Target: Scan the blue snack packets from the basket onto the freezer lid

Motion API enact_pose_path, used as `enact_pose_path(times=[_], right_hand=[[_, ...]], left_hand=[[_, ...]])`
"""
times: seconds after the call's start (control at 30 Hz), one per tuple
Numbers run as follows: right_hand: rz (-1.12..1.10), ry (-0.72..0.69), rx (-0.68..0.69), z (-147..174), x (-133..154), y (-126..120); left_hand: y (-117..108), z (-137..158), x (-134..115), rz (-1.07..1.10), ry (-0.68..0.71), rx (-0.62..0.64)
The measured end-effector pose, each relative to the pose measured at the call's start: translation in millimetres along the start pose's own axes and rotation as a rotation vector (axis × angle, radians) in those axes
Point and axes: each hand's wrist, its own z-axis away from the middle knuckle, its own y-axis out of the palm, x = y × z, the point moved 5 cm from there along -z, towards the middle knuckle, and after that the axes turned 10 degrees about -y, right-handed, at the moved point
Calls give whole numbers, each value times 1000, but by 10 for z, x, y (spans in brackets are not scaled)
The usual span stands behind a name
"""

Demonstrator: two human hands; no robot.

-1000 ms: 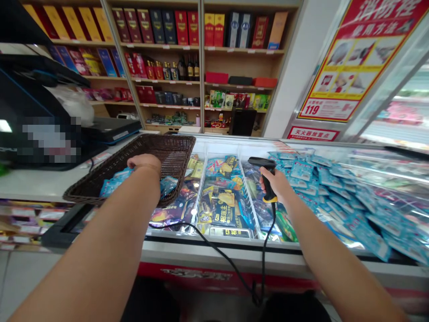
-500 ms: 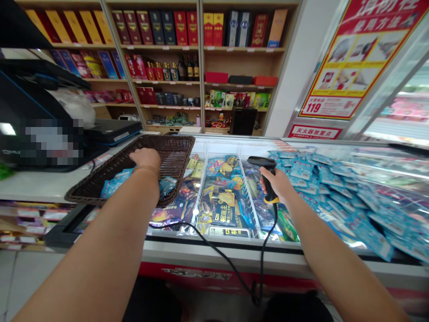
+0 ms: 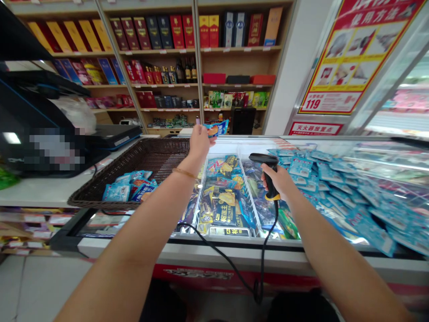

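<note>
My left hand (image 3: 200, 142) grips a blue snack packet (image 3: 217, 129) with a brownish picture on it, held up above the far side of the freezer. In my right hand (image 3: 277, 181) is a black and yellow barcode scanner (image 3: 270, 179), upright over the freezer glass, its head pointing left. The scanner's cable (image 3: 214, 248) loops down past the front edge. To the left stands a brown wicker basket (image 3: 100, 179), with several blue packets (image 3: 129, 183) at its near end. My left forearm hides the basket's right corner.
A glass-topped freezer (image 3: 288, 264) holds bagged ice creams (image 3: 224, 205) in wire dividers. A big heap of light-blue packets (image 3: 338, 192) covers its right side. At left are a checkout machine (image 3: 20, 116) and a counter (image 3: 30, 192). Shelves (image 3: 161, 51) with boxes stand behind.
My left hand has come up out of the basket and moved right, now with a blue packet in it. The right hand with the scanner has barely moved.
</note>
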Motion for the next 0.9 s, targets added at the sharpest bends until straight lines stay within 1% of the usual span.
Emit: enact_pose_path(times=[0.07, 0.1, 0.17, 0.23, 0.3, 0.37, 0.43, 0.5, 0.67, 0.8, 0.9], right_hand=[[-22, -8, -30, -8, 12, -35], [-28, -8, -39, -8, 22, -47], [-30, 1, -46, -2, 39, -57], [-21, 6, -39, 8, 54, -52], [-2, -2, -23, 17, 63, -36], [17, -19, -5, 27, 69, -17], [26, -34, 5, 40, 72, -1], [30, -43, 24, 57, 74, 18], [20, -66, 147, 118, 88, 107], [70, -98, 227, 175, 107, 181], [116, -113, 258, 204, 116, 208]], left_hand=[[193, 105, 306, 201, -208, 45], [252, 150, 468, 279, -296, 49], [295, 207, 770, 378, -401, 23], [256, 214, 1016, 418, -435, -42], [189, 187, 1191, 443, -452, -105], [150, 144, 1296, 480, -481, -99], [135, 103, 1348, 496, -500, -47], [121, 76, 1369, 442, -463, 7], [117, 74, 1409, 195, -229, 82], [138, 50, 1450, 146, -119, 114], [121, 14, 1451, 103, -50, 99]])
